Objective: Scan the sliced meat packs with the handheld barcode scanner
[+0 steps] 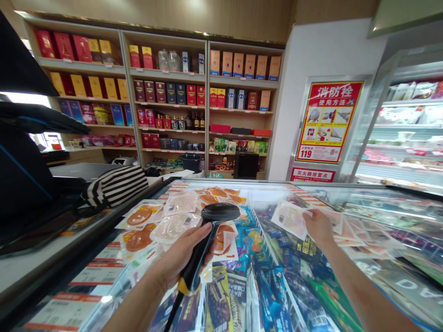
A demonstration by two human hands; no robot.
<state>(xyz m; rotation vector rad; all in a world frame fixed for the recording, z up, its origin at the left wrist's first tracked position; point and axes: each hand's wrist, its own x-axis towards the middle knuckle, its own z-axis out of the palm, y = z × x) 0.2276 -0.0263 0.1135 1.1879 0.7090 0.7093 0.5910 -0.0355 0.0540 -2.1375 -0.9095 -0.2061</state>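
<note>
On the glass freezer top (266, 193), I list, near to far: colourful wrapped goods (219, 295) under the glass; my left hand (183, 253), fingers wrapped round the handle of one black scanner (202, 249); loose flat packs (175, 226) beside the scanner's head; my right hand (319, 228), fingers pinching the edge of one pale packet (289, 219), well apart from the scanner; overlapping packs (363, 240), rightward; one striped item (117, 186), left. Behind: boxed stock on wooden shelves (242, 80); one red poster (330, 122).
</note>
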